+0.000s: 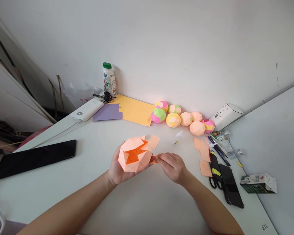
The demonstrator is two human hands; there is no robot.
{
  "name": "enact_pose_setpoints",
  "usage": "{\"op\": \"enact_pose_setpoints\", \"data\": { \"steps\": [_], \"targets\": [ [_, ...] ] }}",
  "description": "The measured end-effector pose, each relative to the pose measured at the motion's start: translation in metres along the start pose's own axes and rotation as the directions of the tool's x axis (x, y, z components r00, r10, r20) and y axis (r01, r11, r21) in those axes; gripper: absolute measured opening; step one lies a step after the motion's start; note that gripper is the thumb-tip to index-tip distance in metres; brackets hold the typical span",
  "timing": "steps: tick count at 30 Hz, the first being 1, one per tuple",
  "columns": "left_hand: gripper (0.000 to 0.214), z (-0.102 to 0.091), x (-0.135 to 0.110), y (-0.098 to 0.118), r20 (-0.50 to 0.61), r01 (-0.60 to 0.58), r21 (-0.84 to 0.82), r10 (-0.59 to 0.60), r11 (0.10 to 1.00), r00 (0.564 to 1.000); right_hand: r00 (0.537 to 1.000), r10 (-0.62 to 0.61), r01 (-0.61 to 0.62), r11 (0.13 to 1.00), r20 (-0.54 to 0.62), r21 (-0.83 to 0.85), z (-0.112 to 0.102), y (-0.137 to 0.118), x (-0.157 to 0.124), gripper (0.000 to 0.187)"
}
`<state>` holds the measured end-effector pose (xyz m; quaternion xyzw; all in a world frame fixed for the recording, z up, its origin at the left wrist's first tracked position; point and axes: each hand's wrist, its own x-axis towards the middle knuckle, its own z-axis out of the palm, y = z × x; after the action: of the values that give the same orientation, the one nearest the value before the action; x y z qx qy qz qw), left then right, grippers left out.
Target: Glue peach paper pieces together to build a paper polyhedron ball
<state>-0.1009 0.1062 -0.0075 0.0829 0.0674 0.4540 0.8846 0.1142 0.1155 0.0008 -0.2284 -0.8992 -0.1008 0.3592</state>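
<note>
A faceted peach paper ball (137, 167) rests in my left hand (116, 174), whose fingers curl beneath it. Jagged gaps in its near top side show a bright orange inside. Just to its right, my right hand (173, 166) pinches a small folded orange paper piece (155, 160), close to the left fingertips; whether it touches the ball I cannot tell. Behind the ball lies a flat peach paper piece (154, 141). More peach paper pieces (203, 150) lie to the right of my right hand.
Several finished paper balls (173, 120) line the wall. Left are a yellow sheet (136, 111), purple sheet (107, 112), white power bank (87, 110), bottle (109, 80) and black tablet-like slab (34, 160). Right are scissors (215, 182), a box cutter (215, 166), phone (230, 184) and small carton (257, 182).
</note>
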Motion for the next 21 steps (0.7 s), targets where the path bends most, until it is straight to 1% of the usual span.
{"op": "enact_pose_setpoints", "data": {
  "steps": [2,4,6,7,8,10,11,13,15,16,19,21],
  "targets": [
    [0.051,-0.002,0.0,0.0,0.002,-0.001,0.012,0.001,1.0,1.0,0.999,0.043,-0.044,0.999,0.006,0.029,0.002,0.001,0.0,0.02],
    [0.052,-0.004,0.0,0.0,-0.012,-0.002,0.044,0.003,0.999,1.0,0.993,0.117,-0.118,0.988,0.021,0.101,0.0,0.001,0.002,0.019],
    [0.053,-0.007,0.0,0.0,-0.037,-0.013,0.099,0.017,0.995,0.999,0.972,0.236,-0.235,0.947,0.021,0.221,-0.006,0.001,0.007,0.017],
    [0.053,-0.008,0.0,0.001,-0.048,-0.021,0.133,0.028,0.991,0.998,0.95,0.311,-0.303,0.908,0.019,0.288,-0.011,0.001,0.01,0.015],
    [0.054,-0.008,0.001,0.001,-0.056,-0.026,0.169,0.036,0.985,0.998,0.919,0.395,-0.375,0.856,0.019,0.355,-0.017,0.001,0.012,0.014],
    [0.054,-0.009,0.001,-0.001,-0.057,-0.019,0.233,0.034,0.972,0.998,0.834,0.55,-0.501,0.715,0.05,0.487,-0.028,-0.001,0.017,0.015],
    [0.053,-0.01,0.001,-0.002,-0.052,-0.008,0.255,0.022,0.967,0.998,0.791,0.607,-0.539,0.634,0.073,0.555,-0.033,-0.002,0.019,0.016],
    [0.051,-0.01,0.001,-0.005,-0.028,0.025,0.281,-0.017,0.959,0.999,0.735,0.671,-0.542,0.491,0.101,0.682,-0.04,-0.007,0.022,0.015],
    [0.052,-0.01,0.002,-0.009,-0.003,0.064,0.306,-0.067,0.95,0.998,0.705,0.697,-0.51,0.37,0.13,0.777,-0.043,-0.013,0.022,0.013],
    [0.053,-0.01,0.002,-0.011,0.006,0.082,0.33,-0.089,0.94,0.996,0.695,0.7,-0.502,0.309,0.163,0.808,-0.042,-0.016,0.022,0.013],
    [0.059,-0.007,0.001,-0.015,-0.003,0.124,0.433,-0.136,0.893,0.991,0.661,0.68,-0.512,0.101,0.317,0.853,-0.038,-0.022,0.021,0.013],
    [0.061,-0.005,0.001,-0.017,-0.013,0.145,0.479,-0.158,0.866,0.987,0.627,0.659,-0.534,-0.026,0.416,0.845,-0.036,-0.024,0.021,0.014]
  ]
}}
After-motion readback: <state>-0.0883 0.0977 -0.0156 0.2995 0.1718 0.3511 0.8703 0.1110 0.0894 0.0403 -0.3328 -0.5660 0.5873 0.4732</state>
